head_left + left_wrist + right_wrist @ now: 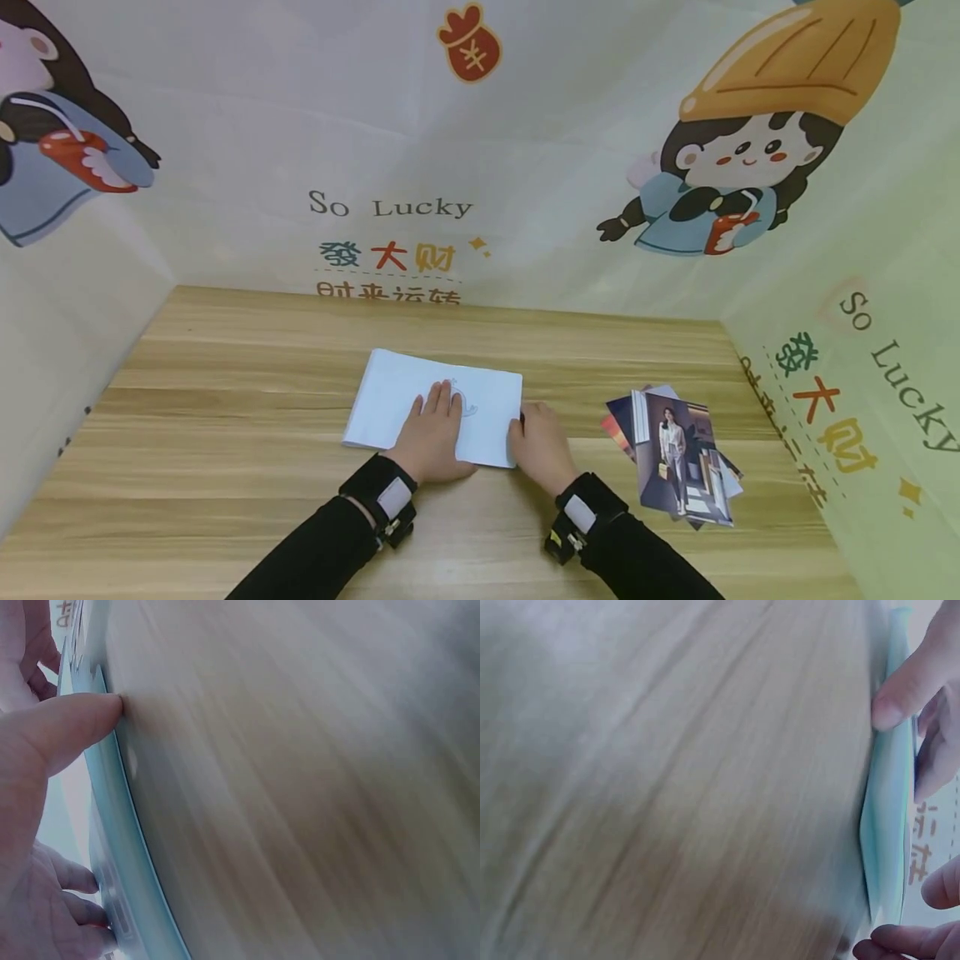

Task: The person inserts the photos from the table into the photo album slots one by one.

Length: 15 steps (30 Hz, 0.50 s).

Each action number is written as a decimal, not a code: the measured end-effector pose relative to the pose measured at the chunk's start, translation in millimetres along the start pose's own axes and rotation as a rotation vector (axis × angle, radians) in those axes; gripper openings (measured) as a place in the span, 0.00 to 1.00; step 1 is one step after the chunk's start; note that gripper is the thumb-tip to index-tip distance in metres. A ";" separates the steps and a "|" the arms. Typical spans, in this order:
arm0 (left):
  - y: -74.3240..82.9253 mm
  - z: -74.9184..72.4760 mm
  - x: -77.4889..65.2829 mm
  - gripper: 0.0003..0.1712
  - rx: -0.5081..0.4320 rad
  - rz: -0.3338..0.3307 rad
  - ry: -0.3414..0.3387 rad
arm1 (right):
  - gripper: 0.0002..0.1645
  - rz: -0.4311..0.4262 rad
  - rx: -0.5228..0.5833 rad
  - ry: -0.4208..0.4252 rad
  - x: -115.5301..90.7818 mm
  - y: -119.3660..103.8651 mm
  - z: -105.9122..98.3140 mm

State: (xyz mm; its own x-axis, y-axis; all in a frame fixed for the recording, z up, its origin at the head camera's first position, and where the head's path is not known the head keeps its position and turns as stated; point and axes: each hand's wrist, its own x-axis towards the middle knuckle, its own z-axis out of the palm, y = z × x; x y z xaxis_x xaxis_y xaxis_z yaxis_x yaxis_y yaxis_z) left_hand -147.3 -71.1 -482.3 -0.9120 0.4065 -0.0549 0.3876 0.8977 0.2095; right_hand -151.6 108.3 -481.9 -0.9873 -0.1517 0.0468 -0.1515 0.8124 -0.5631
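Observation:
White sheets of paper (386,400) lie together on the table, with a thin line drawing (467,402) on the upper face. My left hand (429,437) rests flat on them, fingers spread toward the far side and covering part of the drawing. Its thumb lies along the near edge. At the right edge my right hand (546,446) pinches the paper's near corner, fingers curled. Seen edge-on in the right wrist view, the sheets (889,795) bow slightly apart from the tabletop.
A fanned pile of printed photos (678,458) lies to the right, the top one showing a standing person. The wooden table (225,400) meets printed cloth walls (247,125) at the back and sides. Both wrists carry strapped cameras.

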 end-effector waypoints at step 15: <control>36.3 10.0 11.0 0.64 -0.079 0.006 -0.012 | 0.14 0.264 0.305 0.161 -5.2 -2.9 -24.7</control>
State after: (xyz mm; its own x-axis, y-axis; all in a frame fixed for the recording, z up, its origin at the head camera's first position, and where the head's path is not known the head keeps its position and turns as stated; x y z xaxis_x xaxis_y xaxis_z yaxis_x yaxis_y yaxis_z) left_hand -141.9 -32.4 -485.1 -0.9078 0.4143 -0.0648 0.3809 0.8793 0.2860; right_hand -147.1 120.6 -460.1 -0.9887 0.1486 -0.0175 0.1048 0.6042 -0.7899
